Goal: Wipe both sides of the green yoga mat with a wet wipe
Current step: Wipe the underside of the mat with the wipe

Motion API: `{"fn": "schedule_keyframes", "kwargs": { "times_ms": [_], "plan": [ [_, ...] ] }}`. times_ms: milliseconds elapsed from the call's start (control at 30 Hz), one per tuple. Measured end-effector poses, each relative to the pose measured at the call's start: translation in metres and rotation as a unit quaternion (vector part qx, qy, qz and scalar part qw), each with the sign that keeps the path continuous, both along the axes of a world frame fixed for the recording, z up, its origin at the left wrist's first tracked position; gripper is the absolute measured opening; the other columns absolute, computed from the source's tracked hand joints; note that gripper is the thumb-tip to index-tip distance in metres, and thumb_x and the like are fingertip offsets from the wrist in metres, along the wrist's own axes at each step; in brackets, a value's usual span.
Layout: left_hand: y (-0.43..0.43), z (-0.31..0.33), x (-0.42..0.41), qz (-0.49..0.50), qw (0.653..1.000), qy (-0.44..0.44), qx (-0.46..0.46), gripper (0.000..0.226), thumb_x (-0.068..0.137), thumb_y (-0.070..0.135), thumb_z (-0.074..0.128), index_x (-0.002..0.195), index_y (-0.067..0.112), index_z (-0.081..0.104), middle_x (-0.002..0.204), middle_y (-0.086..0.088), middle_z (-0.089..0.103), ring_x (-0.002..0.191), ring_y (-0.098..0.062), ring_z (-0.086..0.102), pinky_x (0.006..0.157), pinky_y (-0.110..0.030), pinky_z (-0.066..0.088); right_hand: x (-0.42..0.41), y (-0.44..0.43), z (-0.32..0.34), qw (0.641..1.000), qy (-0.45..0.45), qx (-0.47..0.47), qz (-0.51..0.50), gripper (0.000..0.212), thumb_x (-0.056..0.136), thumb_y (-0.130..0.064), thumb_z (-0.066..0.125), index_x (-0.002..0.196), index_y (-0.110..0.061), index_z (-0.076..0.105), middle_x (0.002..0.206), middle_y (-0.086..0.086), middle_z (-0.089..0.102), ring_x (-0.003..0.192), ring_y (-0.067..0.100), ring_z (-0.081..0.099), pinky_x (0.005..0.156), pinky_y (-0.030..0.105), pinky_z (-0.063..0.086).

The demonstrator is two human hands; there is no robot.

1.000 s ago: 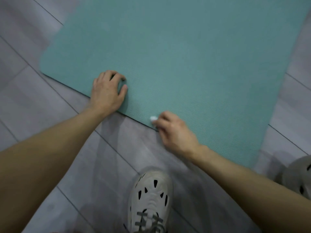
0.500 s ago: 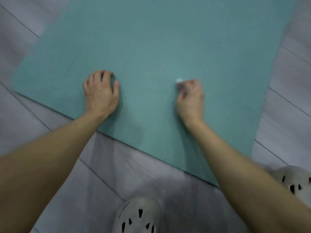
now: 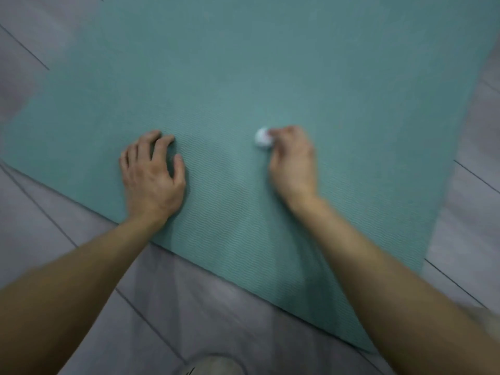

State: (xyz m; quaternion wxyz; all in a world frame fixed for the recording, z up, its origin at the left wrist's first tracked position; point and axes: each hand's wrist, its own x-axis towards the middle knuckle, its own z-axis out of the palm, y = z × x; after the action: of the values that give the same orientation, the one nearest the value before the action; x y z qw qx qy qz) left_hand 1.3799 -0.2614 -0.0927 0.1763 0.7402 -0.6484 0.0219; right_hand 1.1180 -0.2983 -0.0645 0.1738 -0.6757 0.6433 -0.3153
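The green yoga mat (image 3: 270, 71) lies flat on the floor and fills most of the view, its near edge running diagonally from left down to the right. My left hand (image 3: 151, 174) rests on the mat near that edge, fingers bent and fingertips pressing the surface. My right hand (image 3: 293, 161) is further right on the mat and pinches a small wadded white wet wipe (image 3: 262, 137), which pokes out past its fingertips and touches the mat. The frame is blurred by motion.
Grey plank floor (image 3: 189, 307) surrounds the mat on the left, near side and right. The toe of a light-coloured shoe (image 3: 213, 365) shows at the bottom edge.
My right hand has carried the wipe from the mat's near edge further onto the mat. The left hand stays planted. The view has shifted forward, so the shoes have slid almost out of frame.
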Motion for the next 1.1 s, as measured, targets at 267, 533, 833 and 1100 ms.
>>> {"fn": "schedule_keyframes", "kwargs": {
  "times_ms": [267,533,833,1100],
  "plan": [
    [0.002,0.003,-0.002,0.006,1.000,0.010,-0.004,0.040,0.102,0.036,0.051,0.136,0.018,0.060,0.141,-0.007,0.056,0.129,-0.030,0.051,0.115,-0.050,0.035,0.007,-0.018,0.006,0.955,0.168,-0.134,0.204,0.021,0.106,-0.027,0.060,0.107,-0.017,0.079,0.107,0.006,0.068,0.101,0.033,0.058,0.083,0.045,0.047],
    [0.002,0.002,-0.003,0.003,1.000,0.006,0.005,0.041,0.102,0.038,0.051,0.138,0.019,0.058,0.144,-0.004,0.054,0.130,-0.028,0.050,0.115,-0.049,0.034,0.015,-0.035,0.005,0.989,0.091,-0.057,0.105,0.029,0.107,-0.029,0.054,0.103,-0.005,0.071,0.100,0.012,0.055,0.087,0.028,0.055,0.072,0.039,0.049],
    [-0.029,0.003,0.066,0.053,0.998,-0.010,-0.031,0.035,0.100,0.039,0.053,0.127,0.018,0.062,0.123,-0.010,0.059,0.115,-0.034,0.052,0.105,-0.050,0.038,0.048,-0.022,-0.001,0.997,0.058,-0.026,0.047,0.021,0.105,-0.023,0.058,0.103,-0.008,0.073,0.097,0.013,0.059,0.091,0.033,0.059,0.077,0.047,0.053],
    [-0.030,-0.005,0.074,0.121,0.992,0.002,-0.027,0.039,0.096,0.042,0.053,0.128,0.019,0.058,0.130,-0.007,0.055,0.121,-0.032,0.049,0.109,-0.049,0.036,0.022,-0.065,0.013,0.970,0.120,-0.045,0.207,0.030,0.110,-0.033,0.054,0.106,-0.008,0.070,0.105,0.010,0.056,0.097,0.027,0.055,0.083,0.034,0.047]
  ]
}}
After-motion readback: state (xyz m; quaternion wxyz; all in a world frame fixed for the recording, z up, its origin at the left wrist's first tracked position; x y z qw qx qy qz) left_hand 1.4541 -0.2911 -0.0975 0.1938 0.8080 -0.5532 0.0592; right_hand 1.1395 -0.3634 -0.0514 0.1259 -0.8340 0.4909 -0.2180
